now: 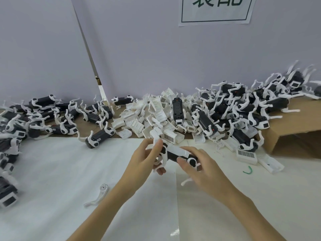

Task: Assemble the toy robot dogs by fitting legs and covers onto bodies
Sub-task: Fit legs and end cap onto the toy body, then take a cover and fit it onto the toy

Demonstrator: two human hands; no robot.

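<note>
Both my hands hold one toy robot dog [175,153] above the white table, a black body with white legs and a white cover on its top. My left hand [147,159] grips its left end, thumb on top and fingers curled under the legs. My right hand [199,164] wraps round its right end, thumb by the round black hip joint. One white leg [186,181] hangs below my right hand. A loose white leg [98,195] lies on the table near my left forearm.
A heap of white covers [149,117] lies behind my hands. Dogs with legs crowd the left [60,115] and the right on a cardboard box [284,136]. A vented white cover [246,155] and a green wire tie [248,171] lie at right.
</note>
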